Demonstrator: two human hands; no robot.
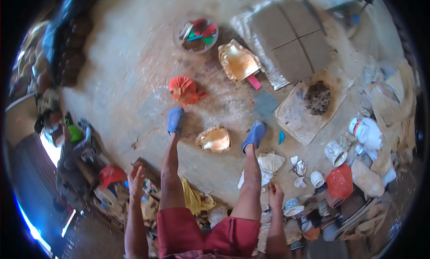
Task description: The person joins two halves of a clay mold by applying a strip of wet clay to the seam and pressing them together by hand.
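Observation:
My left hand (136, 177) is raised beside my left thigh, loosely open, with nothing visible in it. To the right of my right knee, my right hand (275, 196) has its fingers curled in, and no object shows in it. Neither hand touches anything. A cream-coloured hollow shell-like piece (214, 139) lies on the floor between my blue shoes. Farther off rests a larger similar hollow piece (239, 62), with a pink strip (254, 82) at its edge. A knotted orange-red bag (184, 89) sits just ahead of my left shoe.
A round tub (177, 40) of colourful tools stands far ahead. Grey slabs (291, 39) lie on a silvery sheet at the far right. A dark crumbly heap (318, 98) rests on a flat sack (293, 113). Pots, a red container (339, 182) and bags crowd the right.

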